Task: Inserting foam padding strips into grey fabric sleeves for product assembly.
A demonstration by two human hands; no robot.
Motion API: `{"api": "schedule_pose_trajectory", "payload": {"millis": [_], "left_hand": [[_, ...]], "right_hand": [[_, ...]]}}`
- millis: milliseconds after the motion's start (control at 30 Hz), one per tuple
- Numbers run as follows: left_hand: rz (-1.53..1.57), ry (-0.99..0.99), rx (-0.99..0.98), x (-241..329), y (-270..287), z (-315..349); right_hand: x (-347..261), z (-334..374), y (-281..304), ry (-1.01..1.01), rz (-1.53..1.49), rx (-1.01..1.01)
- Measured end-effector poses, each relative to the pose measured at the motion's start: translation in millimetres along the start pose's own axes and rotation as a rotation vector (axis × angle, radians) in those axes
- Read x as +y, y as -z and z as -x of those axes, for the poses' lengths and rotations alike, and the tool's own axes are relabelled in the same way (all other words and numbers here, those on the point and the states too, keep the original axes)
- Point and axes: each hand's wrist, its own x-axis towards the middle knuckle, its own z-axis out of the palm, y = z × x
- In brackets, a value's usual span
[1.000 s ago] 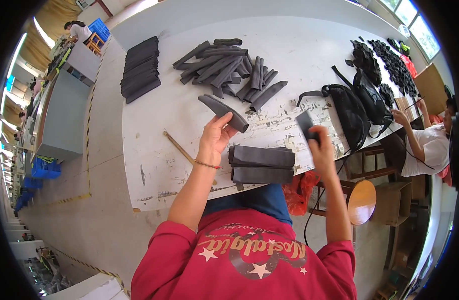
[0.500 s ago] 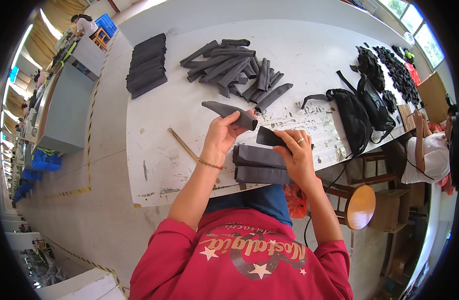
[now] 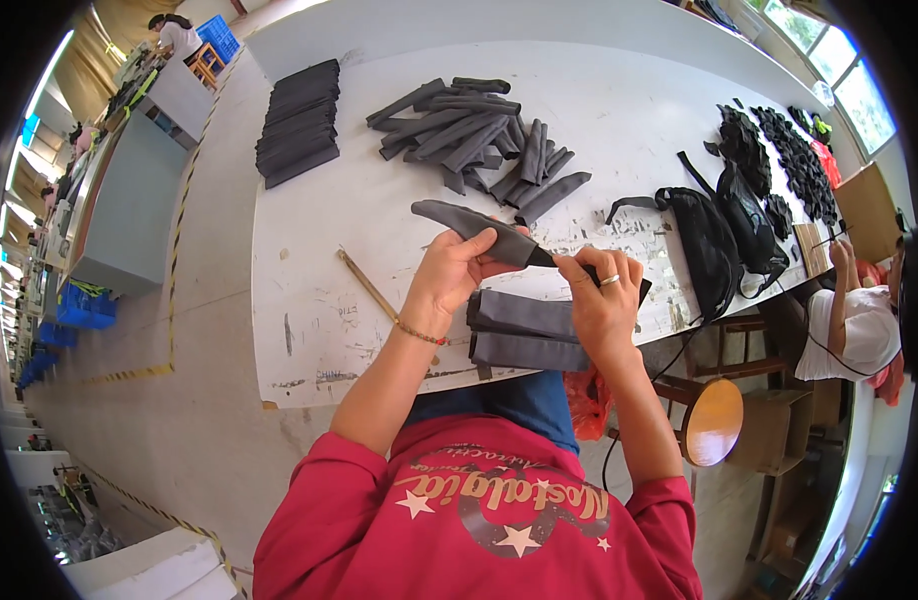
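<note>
My left hand [image 3: 457,268] is closed around a dark grey fabric sleeve [image 3: 479,228], which slants from upper left to lower right over the table. My right hand [image 3: 607,305] pinches a flat black strip [image 3: 544,259]. The strip's narrowed front end meets the sleeve's right end and seems to enter it; how deep is hidden. Its other end shows past my right knuckles. Below my hands, flat dark grey fabric pieces [image 3: 529,350] lie side by side near the table's front edge. A thin brownish stick [image 3: 367,284] lies left of my left wrist.
A loose heap of grey sleeves [image 3: 469,130] lies ahead on the white table [image 3: 319,240]. Back left is a neat stack of dark pieces [image 3: 299,125]. Black bags [image 3: 699,240] and small black parts [image 3: 744,150] lie right. A stool [image 3: 714,418] and a seated person [image 3: 851,330] are beyond.
My right hand has brought the black strip up to the sleeve's right end, its front now narrowed there. My left hand keeps hold of the sleeve, shifted slightly right.
</note>
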Motion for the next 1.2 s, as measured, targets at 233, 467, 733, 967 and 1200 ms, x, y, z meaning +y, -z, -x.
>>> {"api": "schedule_pose_trajectory", "payload": {"millis": [233,467,733,967,1200], "left_hand": [[-0.099,-0.187,0.066,-7,-29,17],[-0.033,-0.273,-0.012,-25,-28,8],[-0.017,-0.303,0.052,-38,-35,16],[0.148,-0.246,0.023,-57,-36,19],[0.075,-0.146,0.124,-41,-30,21]], "right_hand": [[-25,-2,-11,-0.094,-0.075,0.022],[-53,13,-31,-0.255,-0.34,-0.035],[-49,-2,-27,-0.185,-0.407,-0.088],[-39,6,-30,-0.149,-0.466,-0.152],[-32,9,-17,-0.148,-0.433,-0.218]]}}
